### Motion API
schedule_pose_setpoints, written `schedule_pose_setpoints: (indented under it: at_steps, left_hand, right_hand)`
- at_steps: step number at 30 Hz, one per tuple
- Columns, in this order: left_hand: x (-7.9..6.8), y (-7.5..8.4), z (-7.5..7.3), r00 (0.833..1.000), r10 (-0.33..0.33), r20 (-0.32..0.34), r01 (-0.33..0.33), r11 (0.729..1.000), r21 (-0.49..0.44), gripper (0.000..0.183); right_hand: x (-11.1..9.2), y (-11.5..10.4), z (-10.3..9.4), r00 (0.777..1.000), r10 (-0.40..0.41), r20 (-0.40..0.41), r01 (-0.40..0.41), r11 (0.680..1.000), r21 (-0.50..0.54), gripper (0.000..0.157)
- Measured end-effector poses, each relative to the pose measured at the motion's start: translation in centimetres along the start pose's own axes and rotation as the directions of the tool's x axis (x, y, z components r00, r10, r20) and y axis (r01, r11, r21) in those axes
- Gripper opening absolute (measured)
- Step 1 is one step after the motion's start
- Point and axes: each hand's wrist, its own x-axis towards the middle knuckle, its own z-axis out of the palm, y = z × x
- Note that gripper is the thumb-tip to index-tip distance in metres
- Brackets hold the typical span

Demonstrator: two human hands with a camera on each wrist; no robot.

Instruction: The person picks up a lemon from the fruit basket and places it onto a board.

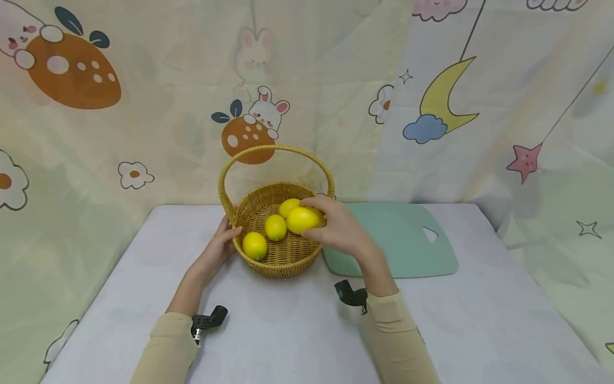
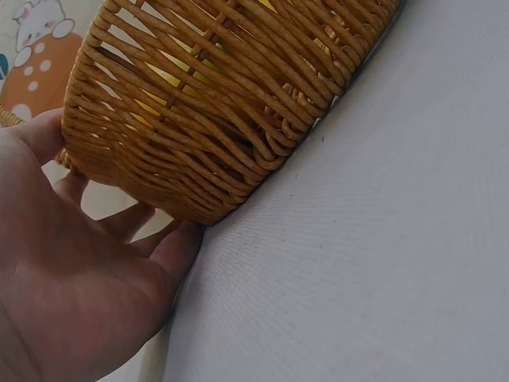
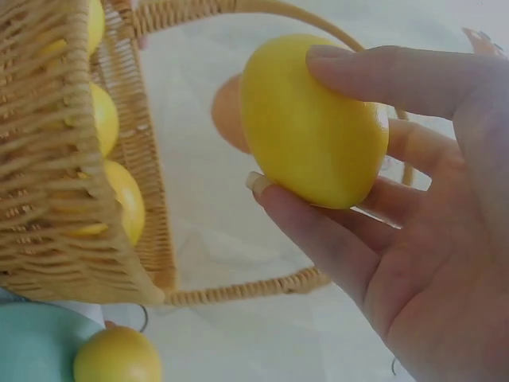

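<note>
A yellow lemon (image 1: 305,220) is pinched between the thumb and fingers of my right hand (image 1: 341,226), above the right part of a woven basket (image 1: 283,271). The right wrist view shows this lemon (image 3: 310,127) apart from the basket wall. Three more lemons lie inside: one lemon (image 1: 255,246) at the left, another lemon (image 1: 275,228) in the middle and a third lemon (image 1: 289,207) farther back. My left hand (image 1: 218,248) grips the basket's left side, thumb at the rim; in the left wrist view its fingers (image 2: 179,247) touch the outer weave.
A green cutting board (image 1: 398,240) lies right of the basket, partly behind my right hand. Beside the basket, another lemon (image 3: 118,356) shows by the board in the right wrist view. The basket's tall handle (image 1: 278,147) arches upward. A printed cloth (image 1: 182,122) hangs behind the white table (image 1: 288,330).
</note>
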Motion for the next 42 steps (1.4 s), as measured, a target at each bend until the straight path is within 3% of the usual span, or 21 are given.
schedule_pose_setpoints:
  at_steps: [9,19,29,42]
  left_hand:
    - [0.0,-0.1,-0.2,1.0,0.008,0.004,-0.008,1.0,-0.005,0.068]
    - [-0.3,-0.3,-0.3,1.0,0.01,-0.004,-0.01,1.0,0.009,0.068]
    - [-0.3,-0.2,-0.2,1.0,-0.005,-0.017,0.005,1.0,0.022,0.067]
    - [-0.1,0.0,0.0,1.0,0.01,0.0,-0.01,1.0,0.011,0.069]
  right_hand:
    - [-0.6,1.0,-1.8,0.99,-0.022,-0.142,0.032,0.997,0.072,0.053]
    - [-1.2,2.0,-3.7,0.94,0.009,-0.34,0.015,0.997,0.069,0.055]
    - [-1.0,4.3,-4.2,0.883,0.104,-0.458,-0.125,0.992,-0.015,0.054]
    - [-0.5,8.9,-3.5,0.845,0.274,-0.459,-0.312,0.95,-0.009,0.051]
